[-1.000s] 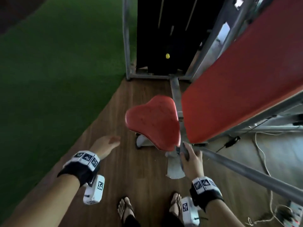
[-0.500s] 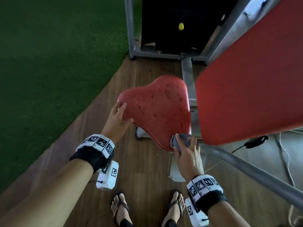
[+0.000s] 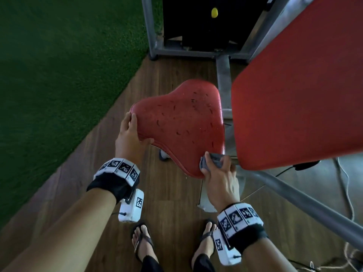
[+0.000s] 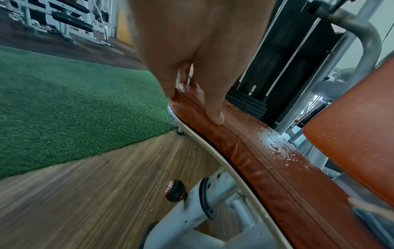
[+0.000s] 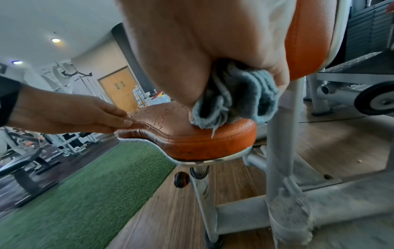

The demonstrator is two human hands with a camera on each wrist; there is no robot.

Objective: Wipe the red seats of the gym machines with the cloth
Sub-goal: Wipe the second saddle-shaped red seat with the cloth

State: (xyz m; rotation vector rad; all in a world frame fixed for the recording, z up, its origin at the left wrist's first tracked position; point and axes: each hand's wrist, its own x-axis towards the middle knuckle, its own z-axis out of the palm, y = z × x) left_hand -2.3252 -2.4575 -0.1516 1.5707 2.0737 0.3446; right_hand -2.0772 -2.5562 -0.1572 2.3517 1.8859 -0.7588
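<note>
A red saddle-shaped seat (image 3: 180, 124) with dark cracks and water droplets stands on a grey post. My left hand (image 3: 130, 132) grips its near-left edge (image 4: 213, 116), thumb on top and fingers at the rim (image 5: 119, 121). My right hand (image 3: 220, 173) holds a bunched grey cloth (image 3: 213, 161) and presses it on the seat's near-right corner (image 5: 234, 104). A large red back pad (image 3: 300, 91) slants up at the right.
Grey machine frame tubes (image 3: 294, 195) run across the right, with a black weight stack (image 3: 206, 20) behind. Green turf (image 3: 59, 75) lies left of the wooden floor (image 3: 172, 203). Cables (image 3: 345, 189) trail at the right. My sandalled feet (image 3: 143, 240) stand below the seat.
My left hand has come forward and taken hold of the seat's left edge. My right hand has lifted the cloth from below the seat onto its near-right corner.
</note>
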